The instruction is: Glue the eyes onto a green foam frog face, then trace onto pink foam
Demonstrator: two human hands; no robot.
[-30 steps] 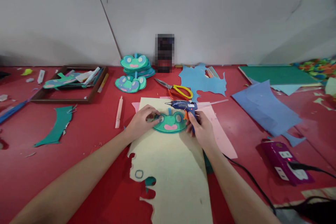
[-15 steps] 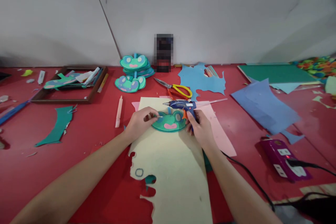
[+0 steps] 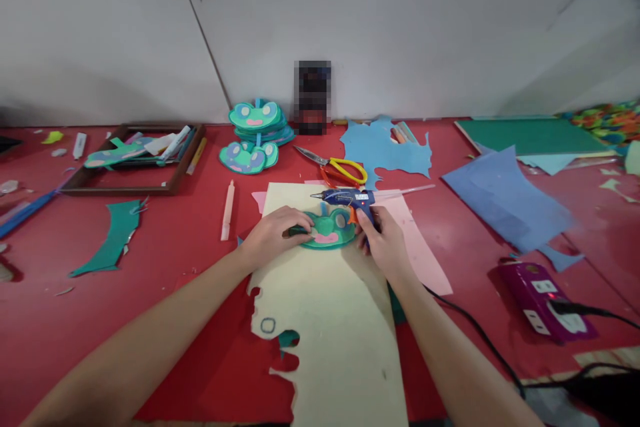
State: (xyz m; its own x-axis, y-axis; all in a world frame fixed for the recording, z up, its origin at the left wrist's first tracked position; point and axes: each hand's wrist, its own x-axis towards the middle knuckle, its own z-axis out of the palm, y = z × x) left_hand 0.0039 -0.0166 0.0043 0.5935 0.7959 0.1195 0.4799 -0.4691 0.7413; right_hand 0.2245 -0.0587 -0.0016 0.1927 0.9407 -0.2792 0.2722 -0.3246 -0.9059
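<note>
A green felt frog face point(image 3: 330, 228) with a pink mouth lies on a cream felt sheet point(image 3: 345, 320). My left hand point(image 3: 277, 233) is over its left side, the fingers closed together at the left eye area; a tiny pale piece seems to be at the fingertips, too small to make out. My right hand point(image 3: 384, 240) is wrapped round the handle of a blue hot glue gun point(image 3: 347, 197), whose nozzle points left just above the frog face. The right fingertips reach the frog face's right edge.
Scissors point(image 3: 340, 168) with yellow and red handles lie behind the glue gun. Stacked frog faces point(image 3: 257, 121) stand by the wall. A wooden frame point(image 3: 120, 191) holds markers at left. Blue felt point(image 3: 505, 203), a purple power strip point(image 3: 543, 303) and a black cable are at right.
My left hand has moved slightly right, further over the frog face, and now covers its left eye area. My right hand still holds the glue gun in nearly the same place.
</note>
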